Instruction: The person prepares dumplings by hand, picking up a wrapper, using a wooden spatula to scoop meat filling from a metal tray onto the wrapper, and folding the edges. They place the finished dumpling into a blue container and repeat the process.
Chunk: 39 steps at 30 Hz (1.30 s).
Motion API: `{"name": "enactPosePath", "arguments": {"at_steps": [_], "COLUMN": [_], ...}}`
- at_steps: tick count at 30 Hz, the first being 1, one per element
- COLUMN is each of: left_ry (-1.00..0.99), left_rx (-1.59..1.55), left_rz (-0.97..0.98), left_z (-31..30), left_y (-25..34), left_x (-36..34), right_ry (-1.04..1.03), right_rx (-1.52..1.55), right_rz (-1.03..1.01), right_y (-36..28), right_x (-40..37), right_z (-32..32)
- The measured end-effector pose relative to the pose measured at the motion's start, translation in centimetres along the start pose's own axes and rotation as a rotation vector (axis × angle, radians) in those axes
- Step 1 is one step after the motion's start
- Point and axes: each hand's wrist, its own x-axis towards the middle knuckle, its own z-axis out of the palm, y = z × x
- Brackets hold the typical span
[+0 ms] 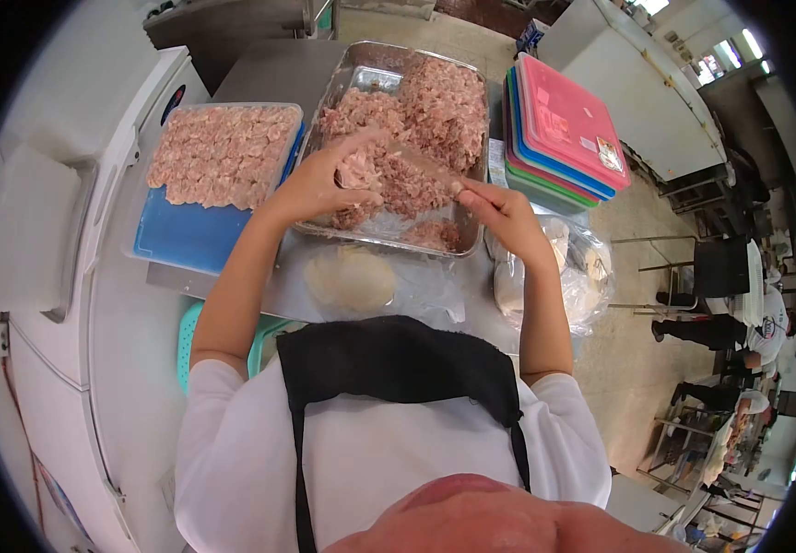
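Note:
A deep metal tray (375,241) holds mounds of pale pink ground meat (444,106). My left hand (331,180) is over the tray's near left part, its fingers and thumb curved around a lump of ground meat (358,171); whether a wrapper lies under it is hidden. My right hand (507,219), at the tray's right rim, grips a flat, narrow spatula (425,164) whose blade points left toward my left hand. The blade is slightly blurred and looks smeared with meat. Just below the tray, a pale round stack of dough wrappers (352,276) lies on clear plastic.
At left, a blue tray (181,230) bears rows of filled dumplings (223,152). Stacked lidded containers (568,129) stand at right, with a plastic bag of pale rounds (591,258) below them. A teal basket (190,346) sits beneath my left arm. People work far right.

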Motion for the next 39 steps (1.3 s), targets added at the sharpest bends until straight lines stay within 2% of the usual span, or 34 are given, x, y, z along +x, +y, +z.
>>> {"name": "enactPosePath", "arguments": {"at_steps": [3,4,5,7,8,10,11,13,16,19,20,22,23,26,28,29,30,32,35,38,39], "left_ry": [-0.111,-0.155,-0.194,-0.044,0.028,-0.027,-0.058,-0.045,0.069,0.142,0.152,0.037,-0.018,0.142,0.148,0.152,0.237,0.413,0.555,0.679,0.689], "left_rx": [0.136,0.198,0.264,0.089,0.004,-0.009,-0.019,0.12,0.136,0.073,0.05,-0.065,-0.12,0.153,0.173,0.183,0.011,0.17,0.211,0.639,0.672], "left_rz": [0.14,0.2,0.26,0.136,0.073,-0.082,-0.16,-0.097,-0.019,0.1,0.144,0.028,-0.028,-0.071,-0.086,-0.098,-0.196,-0.246,-0.344,-0.619,-0.594], "left_z": [0.2,0.1,0.0,1.4,1.8,1.2,1.0,0.8,0.7,0.5,0.4,-0.3,-0.6,-1.8,-4.5,-5.9,-7.0,-10.3,-15.8,-17.1,-17.4], "left_y": [-0.6,-1.2,-1.8,-4.3,-5.6,-5.6,-5.6,-4.8,-4.6,-2.9,-2.0,-1.1,-0.9,-1.7,-1.0,-0.9,-1.6,-2.6,-10.2,-12.2,-13.3], "left_x": [1.3,1.7,2.0,1.7,1.6,1.7,1.7,1.6,0.5,-0.1,-0.2,-0.1,0.0,-1.2,-3.0,-4.2,-5.9,-8.9,-14.7,-17.4,-17.8], "right_ry": [-0.058,-0.109,-0.099,-0.083,0.011,0.206,0.185,0.143,0.02,0.062,0.062,0.063,0.036,-0.025,-0.026,0.023,0.069,0.151,0.255,0.307,0.32], "right_rx": [-0.094,-0.031,-0.126,-0.316,-0.387,-0.527,-0.517,-0.495,-0.711,-0.329,-0.366,-0.44,-0.372,-0.204,-0.13,-0.149,-0.168,-0.206,-0.277,-0.368,-0.352], "right_rz": [-0.225,-0.176,-0.188,-0.225,-0.235,-0.259,-0.286,-0.329,-0.044,-0.166,-0.243,-0.408,-0.365,-0.235,-0.121,-0.128,-0.136,-0.122,-0.075,-0.074,-0.092], "right_y": [-0.9,0.2,0.9,1.1,0.7,-1.3,-0.4,1.8,0.6,-1.5,-1.6,-1.9,-1.6,0.2,2.0,3.4,5.1,7.6,9.0,8.3,8.6], "right_x": [0.1,0.6,1.2,2.2,1.8,0.8,1.2,2.0,2.2,0.6,0.4,0.8,1.1,2.3,2.4,2.4,2.2,2.0,1.5,1.2,1.2], "right_z": [3.1,4.1,3.5,2.1,2.6,3.7,4.1,5.1,1.1,0.0,0.8,2.9,3.4,4.2,4.0,4.2,4.5,5.2,6.2,6.8,6.8]}}
